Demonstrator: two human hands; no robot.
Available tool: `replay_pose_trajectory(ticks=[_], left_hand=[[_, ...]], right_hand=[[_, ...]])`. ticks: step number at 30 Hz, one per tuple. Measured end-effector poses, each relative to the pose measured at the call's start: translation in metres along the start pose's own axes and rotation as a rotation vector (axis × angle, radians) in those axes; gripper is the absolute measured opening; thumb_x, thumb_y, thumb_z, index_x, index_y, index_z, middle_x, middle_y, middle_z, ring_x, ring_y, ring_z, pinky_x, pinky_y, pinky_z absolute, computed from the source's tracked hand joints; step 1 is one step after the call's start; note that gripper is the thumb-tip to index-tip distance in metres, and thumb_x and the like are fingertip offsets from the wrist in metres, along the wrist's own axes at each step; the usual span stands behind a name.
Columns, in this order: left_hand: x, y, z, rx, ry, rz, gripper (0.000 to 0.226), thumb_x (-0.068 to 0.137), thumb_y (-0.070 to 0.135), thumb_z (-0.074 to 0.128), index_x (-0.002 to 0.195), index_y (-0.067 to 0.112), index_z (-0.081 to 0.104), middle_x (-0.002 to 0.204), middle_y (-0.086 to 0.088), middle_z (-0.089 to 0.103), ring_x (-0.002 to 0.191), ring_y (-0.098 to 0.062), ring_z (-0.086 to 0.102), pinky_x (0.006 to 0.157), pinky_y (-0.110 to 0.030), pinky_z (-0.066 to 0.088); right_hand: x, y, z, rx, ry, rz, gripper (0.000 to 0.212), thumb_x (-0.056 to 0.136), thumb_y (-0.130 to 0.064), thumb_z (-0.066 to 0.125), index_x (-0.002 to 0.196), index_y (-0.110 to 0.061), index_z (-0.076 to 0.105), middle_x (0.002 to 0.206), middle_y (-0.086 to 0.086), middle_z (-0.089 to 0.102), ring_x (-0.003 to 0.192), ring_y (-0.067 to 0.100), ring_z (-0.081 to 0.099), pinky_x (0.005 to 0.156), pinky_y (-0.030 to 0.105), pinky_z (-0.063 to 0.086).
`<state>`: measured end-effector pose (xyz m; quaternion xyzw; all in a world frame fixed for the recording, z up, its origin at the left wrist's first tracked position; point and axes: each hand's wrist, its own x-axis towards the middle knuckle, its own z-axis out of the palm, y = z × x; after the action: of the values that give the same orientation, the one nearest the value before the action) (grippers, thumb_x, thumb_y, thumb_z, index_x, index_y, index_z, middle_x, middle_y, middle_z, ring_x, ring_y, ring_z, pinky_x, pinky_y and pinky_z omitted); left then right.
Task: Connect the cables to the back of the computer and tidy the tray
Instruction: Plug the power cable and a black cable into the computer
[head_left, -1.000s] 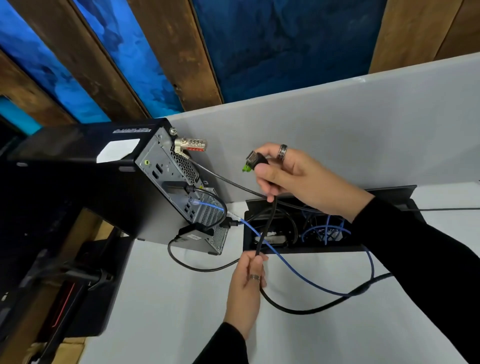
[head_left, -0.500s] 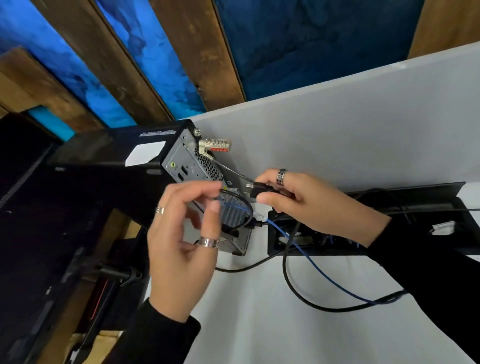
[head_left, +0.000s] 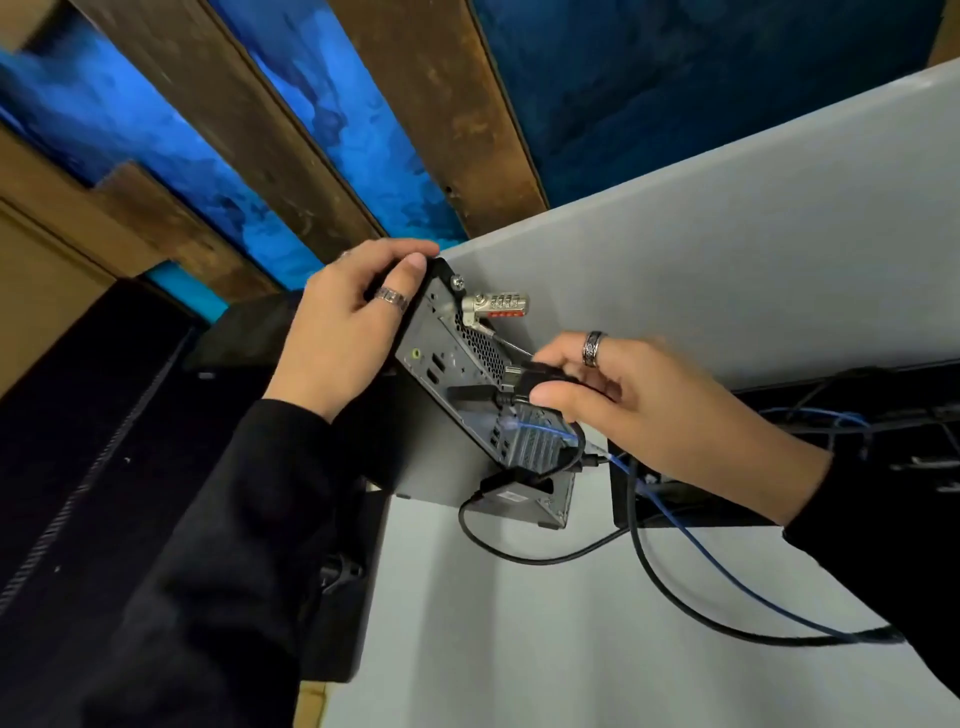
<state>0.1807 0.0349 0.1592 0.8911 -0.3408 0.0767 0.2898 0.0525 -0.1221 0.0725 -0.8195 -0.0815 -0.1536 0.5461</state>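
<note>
Your left hand curls over the top rear corner of the computer, fingers wrapped along the upper edge and thumb against the side, gripping the case. Your right hand pinches a black cable plug between thumb and fingers, its metal tip just beside the perforated grille on the rear panel; whether it touches a port you cannot tell. The panel is crowded: a silver combination lock juts from its upper edge, a blue cable and thin black leads already hang from its lower half, so open room lies only between the lock and those leads. The thick black cable loops down over the smooth pale grey desk and runs off right. The black cable tray sits recessed in the desk behind your right wrist, with tangled blue and black wires inside. A grey partition rises behind, with rough brown planks and blue panels beyond it.
</note>
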Motion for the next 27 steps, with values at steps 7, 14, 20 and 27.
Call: replay_pose_trajectory(ticks=[7, 14, 20, 27], left_hand=[[0.011, 0.001, -0.009, -0.287, -0.143, -0.206, 0.019, 0.092, 0.016, 0.057, 0.098, 0.026, 0.071, 0.084, 0.009, 0.073, 0.078, -0.004, 0.067, 0.075, -0.018, 0.052], [0.009, 0.001, -0.003, -0.247, -0.073, -0.172, 0.017, 0.091, 0.021, 0.058, 0.102, 0.020, 0.071, 0.100, -0.002, 0.073, 0.098, -0.021, 0.067, 0.093, -0.042, 0.051], [0.010, -0.004, -0.003, -0.202, -0.074, -0.143, 0.018, 0.090, 0.032, 0.057, 0.100, 0.024, 0.071, 0.099, 0.005, 0.072, 0.098, -0.015, 0.066, 0.094, -0.046, 0.050], [0.011, -0.006, -0.001, -0.157, -0.068, -0.123, 0.021, 0.088, 0.038, 0.055, 0.098, 0.026, 0.070, 0.098, 0.008, 0.072, 0.097, -0.013, 0.065, 0.094, -0.045, 0.049]], right_hand=[[0.003, 0.003, 0.002, 0.337, -0.082, 0.025, 0.020, 0.092, -0.011, 0.049, 0.095, -0.028, 0.060, 0.073, -0.027, 0.061, 0.070, -0.011, 0.058, 0.068, 0.002, 0.040], [0.004, 0.005, 0.002, 0.383, -0.085, 0.063, 0.021, 0.092, -0.014, 0.048, 0.098, -0.030, 0.059, 0.078, -0.027, 0.063, 0.082, -0.008, 0.060, 0.075, 0.005, 0.042], [0.011, -0.001, 0.006, 0.356, -0.047, 0.062, 0.014, 0.089, -0.012, 0.054, 0.090, -0.024, 0.062, 0.064, -0.023, 0.058, 0.063, -0.009, 0.053, 0.063, 0.001, 0.039], [0.030, -0.012, 0.026, -0.152, 0.114, -0.039, 0.018, 0.090, -0.031, 0.055, 0.090, -0.015, 0.064, 0.079, -0.007, 0.061, 0.072, 0.006, 0.051, 0.066, 0.009, 0.038]])
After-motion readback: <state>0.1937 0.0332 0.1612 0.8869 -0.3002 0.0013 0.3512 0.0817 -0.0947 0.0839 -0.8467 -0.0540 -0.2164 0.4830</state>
